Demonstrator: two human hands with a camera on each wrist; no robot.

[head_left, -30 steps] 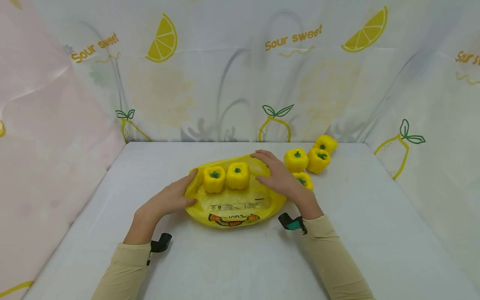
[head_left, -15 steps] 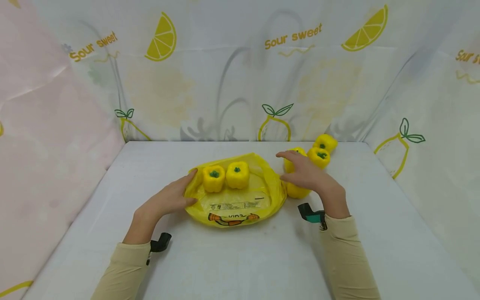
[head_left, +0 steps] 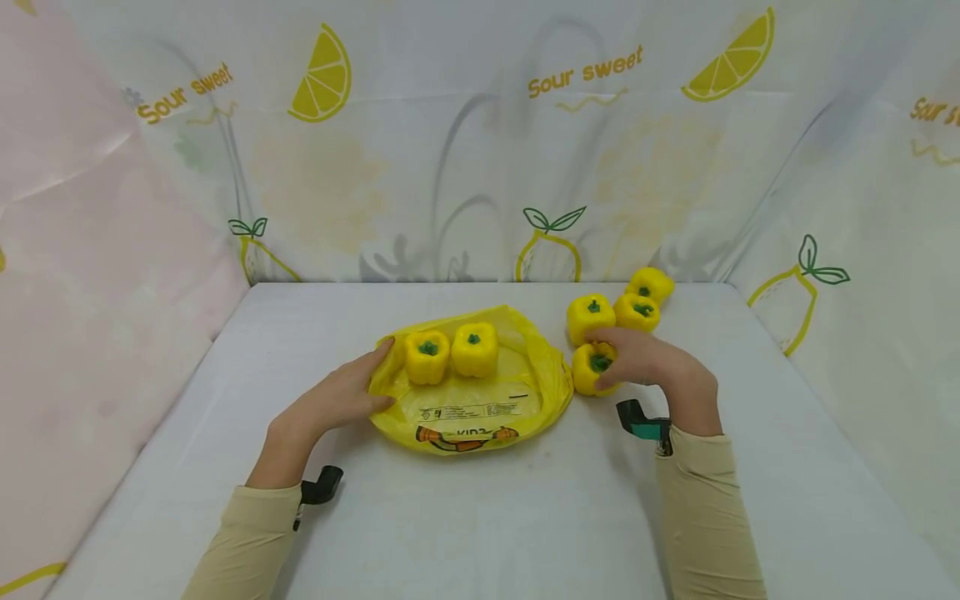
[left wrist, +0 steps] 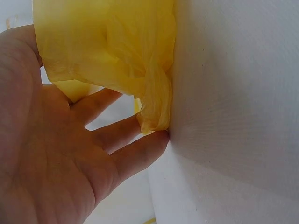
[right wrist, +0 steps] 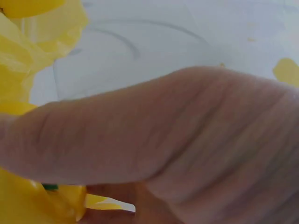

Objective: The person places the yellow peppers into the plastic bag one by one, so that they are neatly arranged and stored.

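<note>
Resting on the white desk (head_left: 480, 517), a crinkled yellow plastic bag (head_left: 480, 408) carries two small yellow bell peppers (head_left: 427, 357) on top. Left hand (head_left: 337, 398): flat, fingers straight, pressing the bag's left edge. Right hand (head_left: 645, 360): fingers curled over a loose yellow bell pepper with green stem (head_left: 592, 370), just right of the bag; two more and a third lie beyond. Backdrop print reads "Sour sweet" (head_left: 587, 73); the bag's label is illegible.
</note>
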